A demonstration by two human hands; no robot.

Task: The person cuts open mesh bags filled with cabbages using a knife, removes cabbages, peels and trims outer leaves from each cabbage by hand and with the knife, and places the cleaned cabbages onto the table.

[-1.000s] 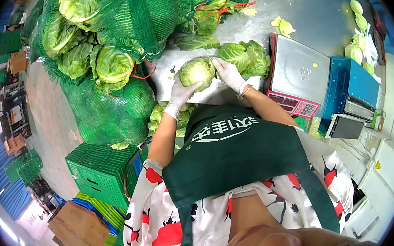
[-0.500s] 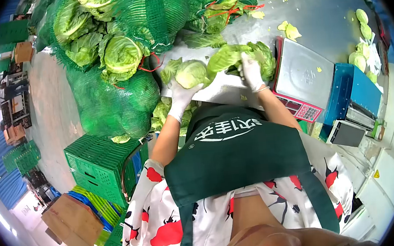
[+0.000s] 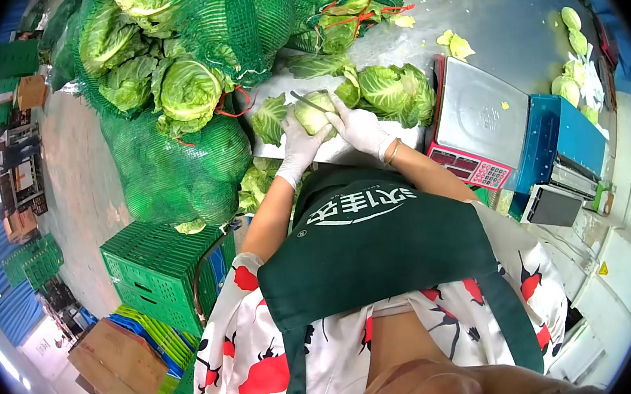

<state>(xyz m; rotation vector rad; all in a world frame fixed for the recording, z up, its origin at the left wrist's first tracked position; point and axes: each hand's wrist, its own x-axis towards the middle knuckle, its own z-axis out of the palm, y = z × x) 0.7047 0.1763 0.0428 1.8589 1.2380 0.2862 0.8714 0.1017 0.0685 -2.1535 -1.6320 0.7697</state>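
Observation:
A pale green cabbage head [image 3: 312, 121] sits between my two gloved hands. My left hand [image 3: 300, 146] is wrapped round its left and lower side. A thin dark knife blade [image 3: 307, 101] lies slantwise over the cabbage, running into my right hand [image 3: 360, 128], whose fingers are closed on the knife, its handle hidden. The right thumb is at the cabbage's side. A loose outer leaf [image 3: 270, 120] rests just left of the head. To the right, more leafy cabbage [image 3: 398, 94] lies on the metal table [image 3: 493, 1].
Green mesh sacks of cabbages [image 3: 177, 164] stand at the left. A scale [image 3: 481, 111] and a blue box [image 3: 562, 138] are at the right. Stacked green crates [image 3: 160, 259] stand lower left. Several small cabbages [image 3: 566, 89] line the far right side. A distant person [image 3: 8, 158] is at far left.
My right hand has come back from the leaves at the right to the cabbage, with the blade now across it. A leaf has come off and lies at the left.

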